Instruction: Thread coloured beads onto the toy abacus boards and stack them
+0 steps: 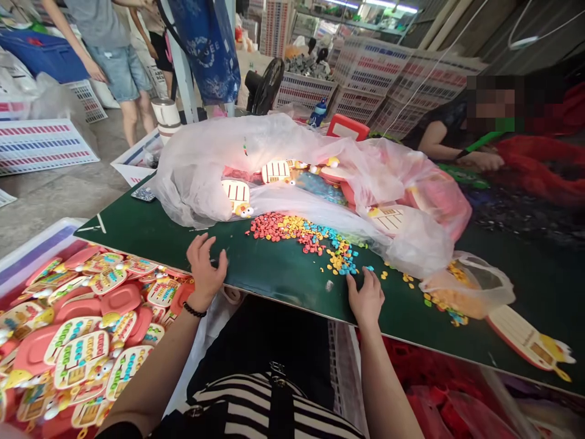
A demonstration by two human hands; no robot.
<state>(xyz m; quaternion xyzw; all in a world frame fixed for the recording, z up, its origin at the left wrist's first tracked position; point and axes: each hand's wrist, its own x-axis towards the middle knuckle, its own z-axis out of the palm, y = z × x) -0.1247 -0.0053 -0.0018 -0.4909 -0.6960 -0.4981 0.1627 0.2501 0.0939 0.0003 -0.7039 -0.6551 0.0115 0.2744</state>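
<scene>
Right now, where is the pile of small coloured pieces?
Head view, centre: the pile lies on the green table beside the translucent plastic, right end near the right hand.

A dark beaded bracelet (194, 311), a striped black-and-white top (249, 405), and black lower clothing (269, 338), perhaps trousers.

The table (274, 277) is dark green, the small pieces (308, 236) are red, yellow, blue and green, the plastic bag (265, 137) is milky white, and the person's top (249, 399) has black and white stripes.
</scene>
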